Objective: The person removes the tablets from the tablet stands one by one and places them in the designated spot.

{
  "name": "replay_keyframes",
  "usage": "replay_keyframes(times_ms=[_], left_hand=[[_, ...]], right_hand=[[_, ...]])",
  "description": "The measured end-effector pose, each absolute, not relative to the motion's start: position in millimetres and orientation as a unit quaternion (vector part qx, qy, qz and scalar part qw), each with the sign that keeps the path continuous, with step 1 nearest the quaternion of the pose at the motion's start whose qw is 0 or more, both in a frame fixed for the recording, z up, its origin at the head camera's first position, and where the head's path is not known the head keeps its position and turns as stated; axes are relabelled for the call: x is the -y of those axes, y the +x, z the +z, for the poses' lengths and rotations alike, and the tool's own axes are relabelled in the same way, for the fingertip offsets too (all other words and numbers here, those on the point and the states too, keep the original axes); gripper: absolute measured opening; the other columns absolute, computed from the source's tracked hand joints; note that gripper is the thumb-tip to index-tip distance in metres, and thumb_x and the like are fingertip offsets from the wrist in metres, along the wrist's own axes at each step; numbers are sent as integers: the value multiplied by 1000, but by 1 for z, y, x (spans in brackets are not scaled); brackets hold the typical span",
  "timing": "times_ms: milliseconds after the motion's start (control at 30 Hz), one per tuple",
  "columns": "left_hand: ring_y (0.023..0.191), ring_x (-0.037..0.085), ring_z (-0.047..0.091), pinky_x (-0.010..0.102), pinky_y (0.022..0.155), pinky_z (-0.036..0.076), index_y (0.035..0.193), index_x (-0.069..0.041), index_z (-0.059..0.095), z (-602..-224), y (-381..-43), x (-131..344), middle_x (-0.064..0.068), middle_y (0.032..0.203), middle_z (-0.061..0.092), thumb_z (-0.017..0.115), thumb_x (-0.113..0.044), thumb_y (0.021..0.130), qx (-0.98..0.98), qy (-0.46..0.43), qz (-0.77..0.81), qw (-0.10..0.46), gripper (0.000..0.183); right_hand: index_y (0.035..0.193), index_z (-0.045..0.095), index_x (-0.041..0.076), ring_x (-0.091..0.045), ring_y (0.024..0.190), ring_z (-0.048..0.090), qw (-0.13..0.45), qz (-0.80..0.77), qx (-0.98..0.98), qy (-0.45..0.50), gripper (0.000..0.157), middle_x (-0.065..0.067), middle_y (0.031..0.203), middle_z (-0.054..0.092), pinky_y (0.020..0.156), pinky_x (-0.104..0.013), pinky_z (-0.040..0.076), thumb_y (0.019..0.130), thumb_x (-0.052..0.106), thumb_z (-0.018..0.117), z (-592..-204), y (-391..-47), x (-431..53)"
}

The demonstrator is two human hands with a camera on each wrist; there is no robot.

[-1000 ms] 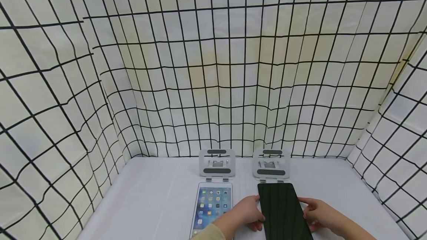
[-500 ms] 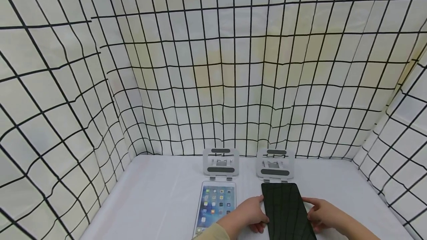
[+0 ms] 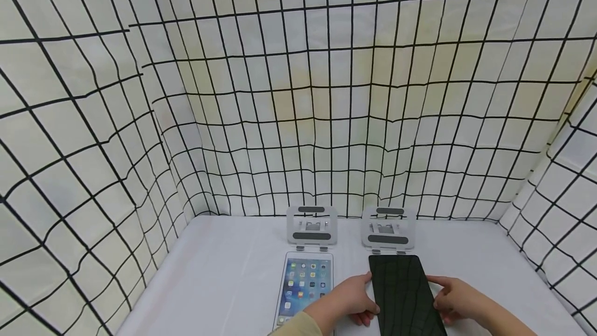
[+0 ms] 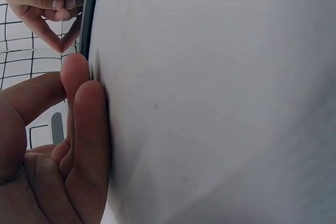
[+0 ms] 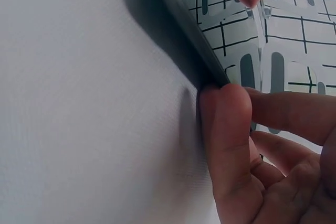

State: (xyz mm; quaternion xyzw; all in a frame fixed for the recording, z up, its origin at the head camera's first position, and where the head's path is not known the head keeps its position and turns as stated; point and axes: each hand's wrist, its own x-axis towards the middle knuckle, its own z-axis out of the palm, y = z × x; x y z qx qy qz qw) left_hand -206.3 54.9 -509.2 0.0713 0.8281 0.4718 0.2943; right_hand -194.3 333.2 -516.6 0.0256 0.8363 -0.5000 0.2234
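Note:
A black tablet (image 3: pixel 406 297) with a dark glossy screen lies on the white table, its lower end cut off by the frame. My left hand (image 3: pixel 351 297) grips its left edge; my right hand (image 3: pixel 459 299) holds the opposite edge, index finger stretched along it. In the left wrist view, fingertips of the left hand (image 4: pixel 86 129) meet the table cloth beside the thin tablet edge (image 4: pixel 90 14). The right wrist view has the right hand (image 5: pixel 236 145) at the tablet's dark rim (image 5: pixel 197 40), with fingers mirrored in the screen.
Left of the black tablet lies a white tablet (image 3: pixel 305 284) showing app icons, partly behind the left forearm. Two pale stands with dark pads, a left stand (image 3: pixel 311 224) and a right stand (image 3: pixel 388 227), are behind the tablets. White walls with a black grid (image 3: pixel 345 92) surround the table (image 3: pixel 224 268).
The head view has shifted slightly, so everything sits a little further right in it. Both hands keep their places at the black tablet's edges.

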Motion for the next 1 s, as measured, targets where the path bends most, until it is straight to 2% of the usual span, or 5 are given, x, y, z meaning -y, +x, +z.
replay_keyframes(times_ms=[200, 500, 767, 1000], left_hand=[[44, 14, 55, 27, 42, 47, 148, -5, 45, -509, -206, -55, 9, 62, 66, 78, -3, 83, -830, 63, 469, 297, 73], [44, 14, 55, 26, 42, 46, 148, -6, 44, -511, -208, -54, 10, 64, 67, 78, -3, 82, -830, 55, 465, 302, 74], [43, 13, 54, 25, 41, 46, 148, -6, 44, -511, -205, -54, 9, 63, 66, 78, -3, 83, -828, 58, 467, 305, 73], [43, 13, 54, 25, 41, 45, 147, -6, 46, -511, -205, -55, 9, 62, 65, 76, -3, 84, -824, 64, 473, 305, 69]], right_hand=[[146, 33, -12, -19, 58, 60, 213, -483, -848, 41, 71, -10, 79, 59, 56, -31, 54, 82, -6, 64, -516, -194, -330], [141, 46, -8, -19, 56, 58, 189, -434, -878, 71, 67, -10, 73, 57, 54, -30, 51, 78, -7, 68, -520, -195, -323], [142, 49, -2, -16, 53, 54, 197, -408, -888, 73, 67, -10, 70, 58, 51, -26, 43, 79, 0, 73, -522, -195, -330], [141, 49, -2, -17, 53, 54, 195, -419, -884, 75, 64, -10, 71, 58, 50, -27, 43, 82, 4, 73, -526, -192, -335]])
